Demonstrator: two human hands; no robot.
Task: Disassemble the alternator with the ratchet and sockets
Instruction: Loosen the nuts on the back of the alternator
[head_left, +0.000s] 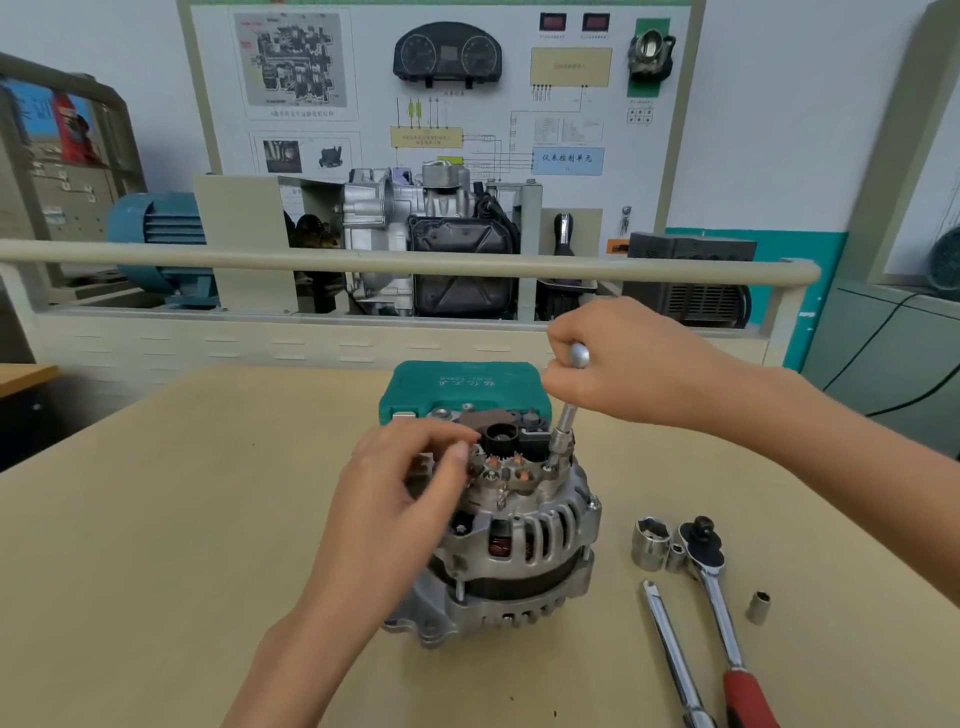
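Behind the alternator (514, 540), green case (462, 387) half hidden; ratchet (719, 608) handle cut off below. Silver, ribbed, standing mid-tabletop (156, 519), copper showing through slots. Left hand (395, 499) curled, fingertips touching its top. Right hand (618, 364) gripping a driver (563, 426) tilted onto a top bolt.

The alternator (511, 540) stands in the middle of the desk (156, 519). The tool case (462, 387) lies just behind it. The ratchet (719, 597), sockets (651, 542) and a bar (672, 654) lie to its right.
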